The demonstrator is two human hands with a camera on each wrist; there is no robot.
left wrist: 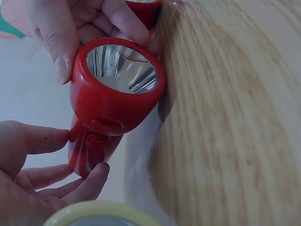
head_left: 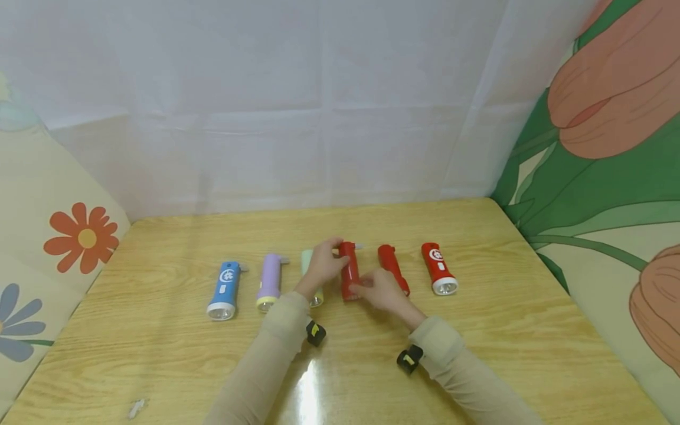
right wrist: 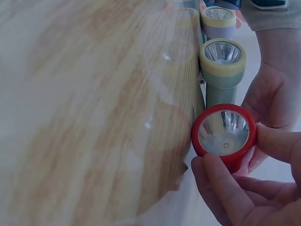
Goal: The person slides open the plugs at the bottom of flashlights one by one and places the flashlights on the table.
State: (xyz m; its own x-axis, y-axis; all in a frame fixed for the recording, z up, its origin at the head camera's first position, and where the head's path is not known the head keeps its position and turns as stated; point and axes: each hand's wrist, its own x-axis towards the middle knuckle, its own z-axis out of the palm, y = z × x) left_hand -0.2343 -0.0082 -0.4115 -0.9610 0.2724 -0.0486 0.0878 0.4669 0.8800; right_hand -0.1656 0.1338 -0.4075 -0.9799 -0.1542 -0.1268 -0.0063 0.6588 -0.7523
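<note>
Both hands are on one red flashlight [head_left: 349, 271], which lies lengthwise on the table with its lens end toward me. At its far end the left hand [head_left: 325, 265] pinches the narrow body between thumb and fingers. The right hand [head_left: 383, 288] grips the lens end; in the right wrist view, thumb and fingers sit around the red rim [right wrist: 194, 134]. The left wrist view shows a ribbed switch [left wrist: 97, 142] on the body. A green flashlight [right wrist: 221, 77] with a yellow rim lies just left, partly hidden by the left hand. Another red flashlight [head_left: 390, 260] lies right, partly behind the right hand.
Farther left lie a purple flashlight [head_left: 271, 276] and a blue flashlight [head_left: 225, 289]. A red flashlight with a white rim [head_left: 438, 268] is at the right end of the row. The wooden table [head_left: 175, 354] meets a white cloth [head_left: 255, 159] behind.
</note>
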